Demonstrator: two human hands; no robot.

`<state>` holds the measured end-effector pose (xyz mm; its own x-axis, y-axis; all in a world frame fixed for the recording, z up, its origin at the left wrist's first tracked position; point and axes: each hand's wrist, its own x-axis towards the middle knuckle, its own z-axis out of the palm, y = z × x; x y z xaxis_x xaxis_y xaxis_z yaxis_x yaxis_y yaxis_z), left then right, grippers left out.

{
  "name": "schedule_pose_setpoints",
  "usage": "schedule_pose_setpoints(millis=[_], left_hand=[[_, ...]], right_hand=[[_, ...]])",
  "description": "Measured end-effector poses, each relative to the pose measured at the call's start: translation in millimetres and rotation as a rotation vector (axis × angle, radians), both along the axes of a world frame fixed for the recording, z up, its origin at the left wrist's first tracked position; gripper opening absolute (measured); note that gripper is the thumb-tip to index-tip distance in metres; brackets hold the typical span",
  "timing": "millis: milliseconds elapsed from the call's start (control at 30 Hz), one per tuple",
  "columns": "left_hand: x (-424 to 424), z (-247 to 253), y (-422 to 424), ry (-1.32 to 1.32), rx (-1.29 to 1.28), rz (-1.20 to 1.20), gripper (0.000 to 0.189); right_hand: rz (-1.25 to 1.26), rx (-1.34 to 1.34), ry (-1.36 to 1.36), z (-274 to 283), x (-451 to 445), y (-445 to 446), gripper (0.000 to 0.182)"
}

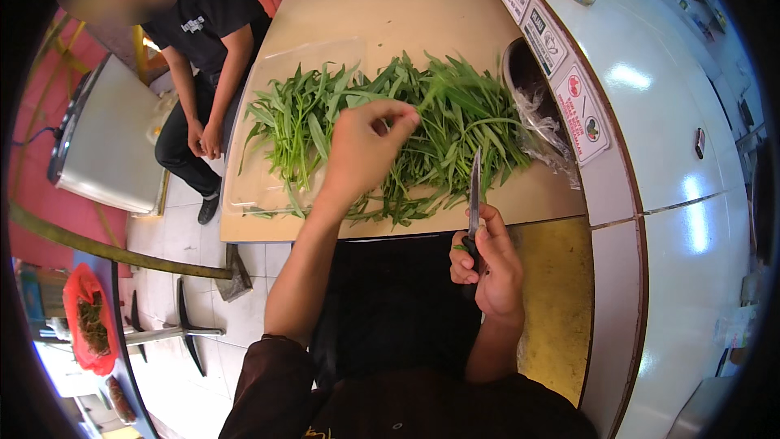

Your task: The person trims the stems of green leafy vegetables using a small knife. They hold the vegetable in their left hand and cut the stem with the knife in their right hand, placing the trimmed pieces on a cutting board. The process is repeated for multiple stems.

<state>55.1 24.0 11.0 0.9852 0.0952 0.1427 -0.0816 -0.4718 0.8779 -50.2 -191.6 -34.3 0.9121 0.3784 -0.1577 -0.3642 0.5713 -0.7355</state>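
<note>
A broad pile of leafy greens that looks like water spinach (292, 134) is spread over the tan table (390, 18) in front of me. Part of it lies on a clear plastic tray (253, 186) at the left. Above the pile, my left hand (365, 146) pinches a motion-blurred green sprig (437, 86) between thumb and fingertips. My right hand (496, 256), at the table's near edge, grips the black handle of a small knife (475, 192). The blade points up and away from me. A green scrap (460, 247) clings by the right fingers.
A dark bowl (527, 64) with crumpled clear plastic (539, 119) borders the greens, against a raised white-tiled counter (646, 110) bearing stickers. At the left sits another person (213, 18), hands together, near a white box (113, 140). A red plastic bag (73, 305) holds plant matter.
</note>
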Motion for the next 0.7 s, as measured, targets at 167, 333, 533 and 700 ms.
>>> schedule_pose_setpoints(millis=[167,333,533,700], left_hand=[[-13.3,-5.9,15.5,0.104,-0.614,-0.055,0.019],[-37.2,-5.6,-3.7,0.362,-0.962,-0.247,0.017],[-63.0,-20.1,-29.1,0.412,-1.237,-0.285,0.014],[-71.5,-23.0,-36.2,0.323,-1.199,-0.259,0.011]], right_hand=[[0.017,0.004,-0.020,4.7,0.6,10.7,0.035],[-0.002,-0.072,-0.069,6.3,-3.0,18.4,0.040],[0.023,-0.033,-0.193,4.6,-6.9,21.6,0.048],[0.029,-0.025,-0.159,3.2,-6.4,18.7,0.049]])
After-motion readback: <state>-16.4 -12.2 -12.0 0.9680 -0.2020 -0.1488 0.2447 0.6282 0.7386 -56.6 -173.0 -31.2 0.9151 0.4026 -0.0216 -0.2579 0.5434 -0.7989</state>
